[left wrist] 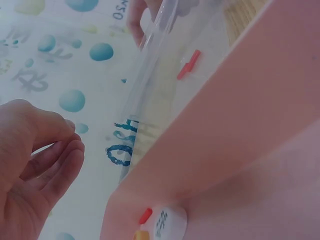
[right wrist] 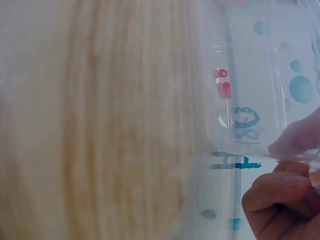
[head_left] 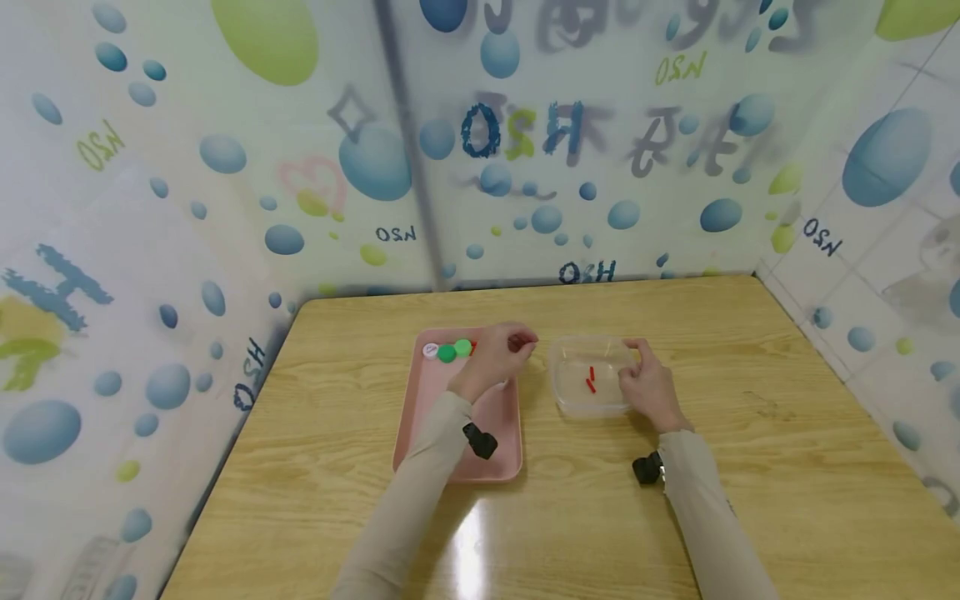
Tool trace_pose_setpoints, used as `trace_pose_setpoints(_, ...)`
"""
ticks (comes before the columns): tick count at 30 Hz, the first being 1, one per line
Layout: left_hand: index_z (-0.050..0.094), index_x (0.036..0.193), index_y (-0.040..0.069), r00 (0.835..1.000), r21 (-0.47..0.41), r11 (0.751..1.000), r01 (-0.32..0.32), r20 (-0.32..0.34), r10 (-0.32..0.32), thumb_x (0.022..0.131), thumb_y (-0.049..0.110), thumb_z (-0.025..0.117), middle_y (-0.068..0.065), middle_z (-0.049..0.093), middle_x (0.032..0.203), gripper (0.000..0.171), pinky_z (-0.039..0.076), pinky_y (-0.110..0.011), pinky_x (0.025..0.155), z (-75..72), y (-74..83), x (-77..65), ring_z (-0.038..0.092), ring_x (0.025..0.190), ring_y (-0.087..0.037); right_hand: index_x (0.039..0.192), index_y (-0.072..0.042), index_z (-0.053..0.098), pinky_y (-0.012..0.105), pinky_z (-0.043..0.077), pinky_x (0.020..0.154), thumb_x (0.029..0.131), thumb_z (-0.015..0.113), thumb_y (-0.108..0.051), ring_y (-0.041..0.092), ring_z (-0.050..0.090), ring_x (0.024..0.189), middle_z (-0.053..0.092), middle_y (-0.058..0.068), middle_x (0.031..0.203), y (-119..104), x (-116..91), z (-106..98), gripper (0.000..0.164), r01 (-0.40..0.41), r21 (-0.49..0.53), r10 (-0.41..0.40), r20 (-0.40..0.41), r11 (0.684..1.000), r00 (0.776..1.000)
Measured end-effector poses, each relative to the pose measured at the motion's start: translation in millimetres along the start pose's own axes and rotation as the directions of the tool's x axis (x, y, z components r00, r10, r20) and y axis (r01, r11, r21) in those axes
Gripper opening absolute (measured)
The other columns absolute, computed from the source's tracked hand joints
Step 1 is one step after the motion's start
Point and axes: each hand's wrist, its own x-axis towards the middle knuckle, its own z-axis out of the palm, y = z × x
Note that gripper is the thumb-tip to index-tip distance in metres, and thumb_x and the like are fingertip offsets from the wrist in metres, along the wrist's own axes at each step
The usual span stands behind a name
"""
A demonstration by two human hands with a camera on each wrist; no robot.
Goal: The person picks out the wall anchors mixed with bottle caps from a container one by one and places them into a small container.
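My left hand (head_left: pixel 497 357) hovers over the far right corner of a pink tray (head_left: pixel 513 433). In the left wrist view its curled fingertips and thumb meet; I cannot tell whether they hold something small. My right hand (head_left: pixel 649 388) pinches the right wall of a clear plastic box (head_left: pixel 573 408). Two small red sticks (head_left: pixel 591 385) lie on the box floor. Along the tray's far end sit a white cap (head_left: pixel 430 351) with dark writing, a dark green cap (head_left: pixel 447 354) and a light green cap (head_left: pixel 462 347). A red stick (left wrist: pixel 145 216) lies beside the white cap.
Everything stands on a wooden table (head_left: pixel 315 433), the box to the right of the tray. A small yellow item (left wrist: pixel 141 235) shows near the white cap. A patterned curtain (head_left: pixel 480 217) rises behind the table's far edge.
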Motion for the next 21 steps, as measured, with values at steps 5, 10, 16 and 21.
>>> trace_pose_setpoints(5,0.074,0.108,0.008,1.000,-0.009,1.000,0.009,-0.021,-0.009,0.097,0.010,0.067,-0.008,0.073,0.102,0.013,0.058,-0.027,0.079,-4.9,-7.9,-6.9,0.067,0.087,-0.017,0.143,-0.002,0.045,0.028,0.032,0.048,0.090,0.047,-0.005,0.013,0.032,0.048,0.039,-0.003,0.057,-1.9,-2.7,1.4,0.053,-0.013,0.006,0.013,0.008,1.000,1.000)
trace_pose_setpoints(10,0.073,0.111,0.008,0.999,-0.030,0.999,0.038,-0.030,-0.039,0.098,0.009,0.065,-0.009,0.073,0.105,0.015,0.058,-0.029,0.081,-10.7,-16.9,-12.9,0.067,0.089,-0.016,0.142,-0.002,0.045,0.029,0.034,0.049,0.090,0.047,-0.006,0.013,0.036,0.050,0.043,-0.002,0.060,-3.8,-3.4,0.4,0.052,-0.025,0.002,0.025,0.010,1.000,1.000)
trace_pose_setpoints(16,0.070,0.120,0.006,0.996,-0.096,0.991,0.090,-0.019,-0.092,0.100,0.009,0.062,-0.014,0.071,0.115,0.022,0.057,-0.031,0.082,-23.0,-28.0,-20.0,0.064,0.091,-0.019,0.143,-0.002,0.044,0.028,0.032,0.048,0.091,0.047,-0.004,0.012,0.033,0.048,0.040,-0.004,0.057,-4.0,-2.6,-1.1,0.053,-0.022,-0.011,0.022,0.016,1.000,1.000)
trace_pose_setpoints(21,0.071,0.121,0.007,0.993,-0.080,0.991,0.105,-0.041,-0.109,0.101,0.010,0.060,-0.015,0.071,0.118,0.023,0.055,-0.031,0.081,-36.4,-31.2,-25.1,0.062,0.091,-0.021,0.144,-0.003,0.043,0.028,0.034,0.048,0.091,0.047,-0.004,0.012,0.037,0.049,0.045,-0.002,0.060,-6.6,0.4,-2.6,0.053,-0.027,-0.016,0.028,0.023,1.000,0.999)
